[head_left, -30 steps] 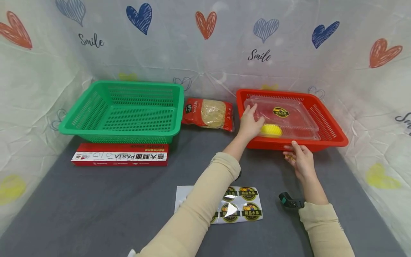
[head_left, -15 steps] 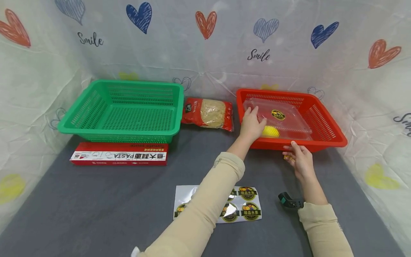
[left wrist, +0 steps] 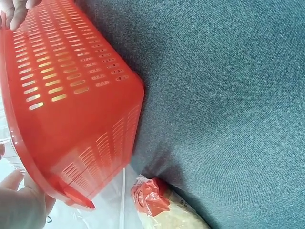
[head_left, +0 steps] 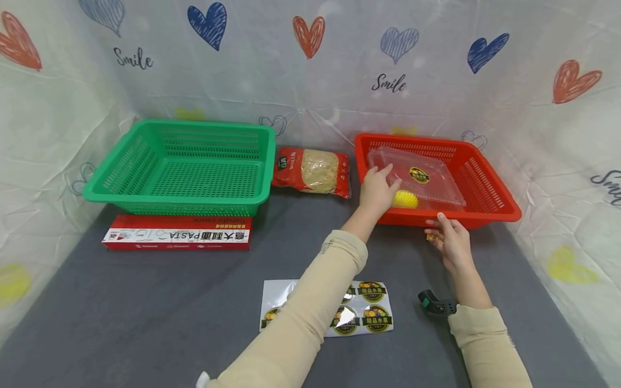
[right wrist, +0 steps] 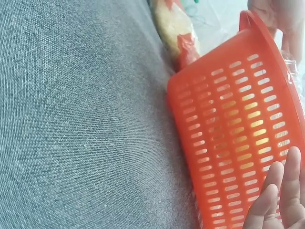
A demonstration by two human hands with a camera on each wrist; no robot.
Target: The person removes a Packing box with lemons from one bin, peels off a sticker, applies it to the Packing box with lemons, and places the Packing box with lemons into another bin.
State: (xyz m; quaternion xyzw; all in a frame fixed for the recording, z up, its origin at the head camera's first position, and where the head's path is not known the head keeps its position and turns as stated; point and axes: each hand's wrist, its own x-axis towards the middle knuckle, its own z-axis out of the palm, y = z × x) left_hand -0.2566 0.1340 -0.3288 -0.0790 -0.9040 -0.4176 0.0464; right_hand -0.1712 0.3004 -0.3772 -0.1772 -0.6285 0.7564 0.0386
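Note:
A red basket [head_left: 495, 214] stands at the right in the head view, holding a clear plastic container [head_left: 439, 186] with a round fruit sticker on its lid. A yellow ribbed item [head_left: 405, 199] shows by the container's front left part. My left hand [head_left: 378, 189] reaches over the basket's left front corner, thumb and fingers spread at the container's left side. Along the front wall lies my right hand [head_left: 453, 242], its top digit at the rim. In the right wrist view its extended fingers [right wrist: 291, 171] sit against the slotted wall [right wrist: 228, 129].
A green basket [head_left: 179, 200] stands at the left behind a pasta box [head_left: 177, 233]. Between the baskets lies a red noodle packet [head_left: 315, 170]. A sheet of fruit stickers [head_left: 373, 306] is partly under my left forearm. A printed cloth [head_left: 339, 64] hangs at the back.
The clear container has shifted left inside the red basket, leaving a wider gap at its right. My left hand has moved slightly over it; the right hand stays at the front rim.

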